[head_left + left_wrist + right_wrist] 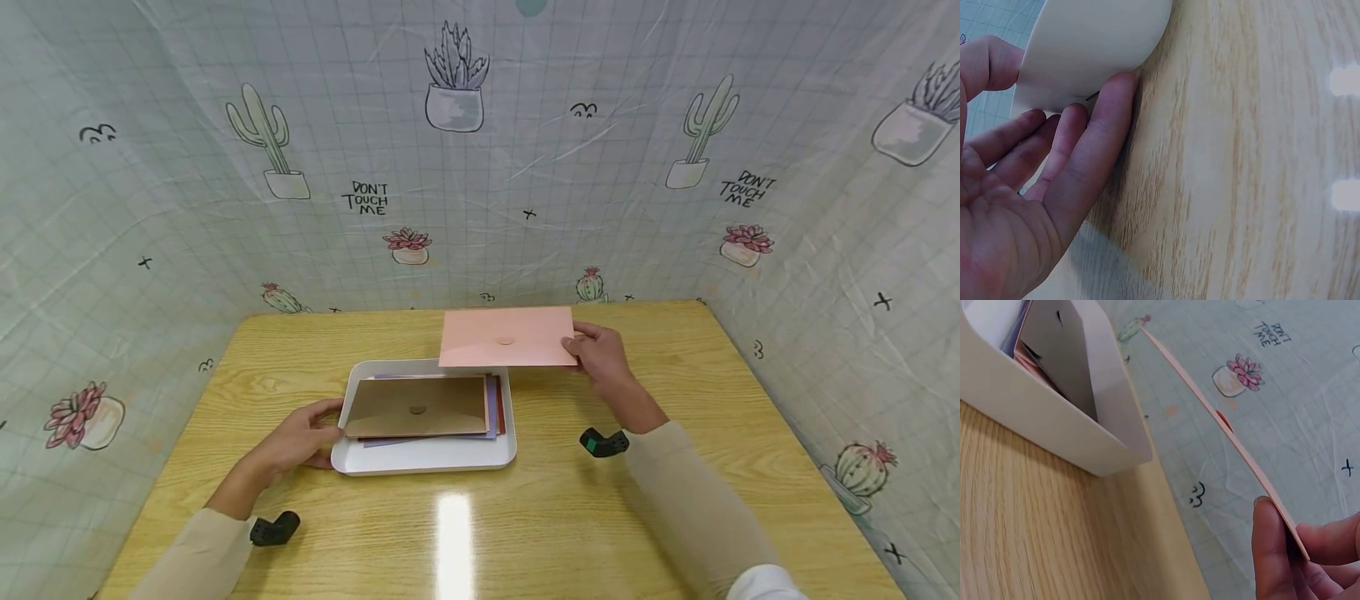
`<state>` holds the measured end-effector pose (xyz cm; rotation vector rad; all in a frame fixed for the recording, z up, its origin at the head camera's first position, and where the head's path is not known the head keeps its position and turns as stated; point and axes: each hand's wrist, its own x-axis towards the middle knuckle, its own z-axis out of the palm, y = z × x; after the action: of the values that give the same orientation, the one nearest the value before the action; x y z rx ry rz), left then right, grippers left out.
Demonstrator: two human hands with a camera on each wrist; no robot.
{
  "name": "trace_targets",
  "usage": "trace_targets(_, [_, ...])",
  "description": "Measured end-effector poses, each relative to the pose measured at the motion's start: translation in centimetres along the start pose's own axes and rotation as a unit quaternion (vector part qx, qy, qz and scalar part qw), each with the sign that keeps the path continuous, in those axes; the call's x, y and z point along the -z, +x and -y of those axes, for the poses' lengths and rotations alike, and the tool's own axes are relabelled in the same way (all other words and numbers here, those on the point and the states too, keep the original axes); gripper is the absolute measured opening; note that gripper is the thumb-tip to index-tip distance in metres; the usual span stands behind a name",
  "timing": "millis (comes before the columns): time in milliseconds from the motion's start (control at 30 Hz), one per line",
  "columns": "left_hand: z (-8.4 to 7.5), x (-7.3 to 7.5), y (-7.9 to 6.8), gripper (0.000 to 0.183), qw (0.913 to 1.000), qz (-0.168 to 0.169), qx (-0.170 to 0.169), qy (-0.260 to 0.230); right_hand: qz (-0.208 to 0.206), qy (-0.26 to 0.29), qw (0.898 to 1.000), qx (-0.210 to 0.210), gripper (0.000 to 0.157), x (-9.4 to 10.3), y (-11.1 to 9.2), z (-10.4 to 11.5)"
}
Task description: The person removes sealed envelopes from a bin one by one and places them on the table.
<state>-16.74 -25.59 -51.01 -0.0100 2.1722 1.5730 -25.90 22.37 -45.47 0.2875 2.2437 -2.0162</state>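
Pinched between thumb and fingers of the right hand [600, 354]: pink envelope [491, 327], just right of centre in the frame, clear of the white tray [442, 454]. Gripped by the left hand [303, 429], left of centre: the tray's left end. Within: brown envelope [427, 393], uppermost on a stack [492, 410] with lilac and red edges. Probably best handled with a light, non-creasing pinch and a steady tray.

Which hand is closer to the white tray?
The left hand is nearer: it holds the white tray at its left end. The right hand is away from the tray, past its far right corner, pinching the pink envelope.
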Motion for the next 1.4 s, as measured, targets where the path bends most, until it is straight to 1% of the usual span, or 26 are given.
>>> trace_targets(100, [0.0, 0.0, 0.0, 0.073, 1.0, -0.003, 0.004, -0.003, -0.006, -0.003, 1.0, -0.001, 0.052, 0.4, 0.2, -0.2])
trace_targets(300, [0.1, 0.0, 0.0, 0.074, 1.0, 0.004, -0.002, -0.003, -0.016, -0.012, 1.0, -0.002, 0.051, 1.1, 0.8, -0.6])
trace_targets(400, [0.2, 0.1, 0.1, 0.074, 0.9999, 0.009, -0.004, -0.003, -0.012, -0.011, 1.0, -0.003, 0.052, 1.6, 0.9, -0.6])
trace_targets(567, [0.0, 0.0, 0.2, 0.072, 1.0, 0.004, 0.003, -0.007, -0.013, -0.007, 1.0, -0.008, 0.051, 2.5, 1.1, -0.5])
trace_targets(733, [-0.1, -0.1, 0.1, 0.073, 1.0, 0.004, 0.0, -0.004, -0.013, -0.01, 1.0, -0.007, 0.052, 3.5, 1.3, -0.4])
trace_targets(1033, [-0.4, -0.2, 0.0, 0.074, 1.0, 0.0, 0.007, -0.003, -0.01, -0.003, 1.0, -0.014, 0.054, 5.4, 2.0, -0.5])
trace_targets(1200, [-0.5, -0.2, 0.0, 0.074, 1.0, 0.006, 0.003, 0.003, -0.013, 0.003, 1.0, -0.015, 0.054, 6.3, 2.1, -0.4])
trace_targets(1400, [-0.5, -0.1, 0.0, 0.073, 0.9999, 0.004, 0.01, 0.006, -0.019, -0.011, 1.0, -0.018, 0.055, 7.4, 2.2, -0.4])
